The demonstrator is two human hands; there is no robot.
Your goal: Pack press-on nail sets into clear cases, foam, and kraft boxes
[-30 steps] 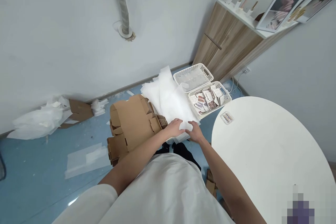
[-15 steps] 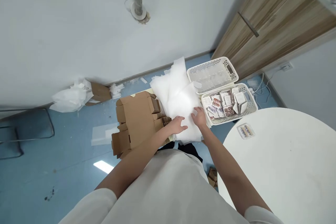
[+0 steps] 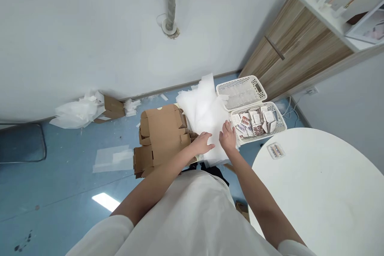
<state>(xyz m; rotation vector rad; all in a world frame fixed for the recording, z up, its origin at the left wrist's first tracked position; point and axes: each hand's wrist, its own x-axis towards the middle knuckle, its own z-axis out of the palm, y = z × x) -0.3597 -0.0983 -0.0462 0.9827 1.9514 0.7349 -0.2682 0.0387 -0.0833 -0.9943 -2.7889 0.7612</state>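
A pile of white foam sheets [image 3: 207, 108] lies in front of me. Over its near left part is my left hand [image 3: 203, 143], thumb and fingers apart, beside the flattened brown cardboard boxes [image 3: 165, 136]. On the right edge of the pile rests my right hand [image 3: 228, 136], its fingers stretched forward and nothing in them. Just beyond it stands a white basket [image 3: 280, 122] full of small packs [image 3: 258, 122], some showing press-on nails. A second white basket [image 3: 220, 92] behind it holds clear plastic trays [image 3: 243, 95].
At the right is a round white table [image 3: 318, 192] with a clear nail pack [image 3: 275, 151] on it. A wooden cabinet [image 3: 297, 44] stands at the back right. By the wall sit a cardboard box [image 3: 112, 108] and a white plastic bag [image 3: 78, 110]. A dark chair [image 3: 21, 142] is at far left.
The head view has shifted, showing more of the cabinet top. Both hands remain over the foam sheets, the right hand's fingers now more drawn together.
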